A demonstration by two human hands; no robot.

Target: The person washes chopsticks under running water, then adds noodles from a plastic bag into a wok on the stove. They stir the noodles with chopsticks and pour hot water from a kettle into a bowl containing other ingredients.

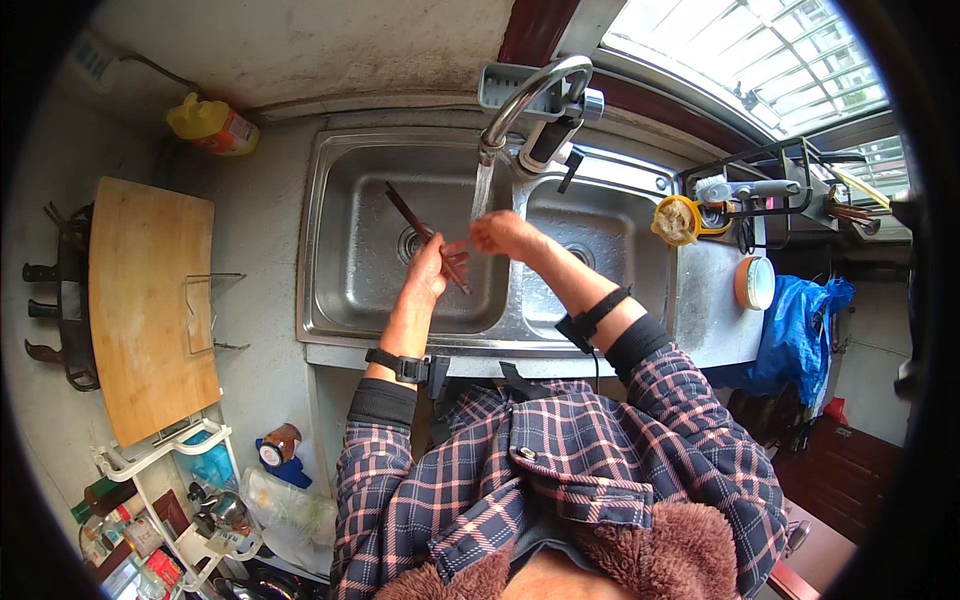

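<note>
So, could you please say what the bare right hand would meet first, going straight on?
The right hand would probably meet the clear water stream from the curved, silver metal tap first, though depth is unclear; they may already touch.

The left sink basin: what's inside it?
In the basin, a drain shows, partly covered by the left hand and the dark sticks it holds. Water falls from the faucet. What lies directly beneath that hand is hidden.
</note>
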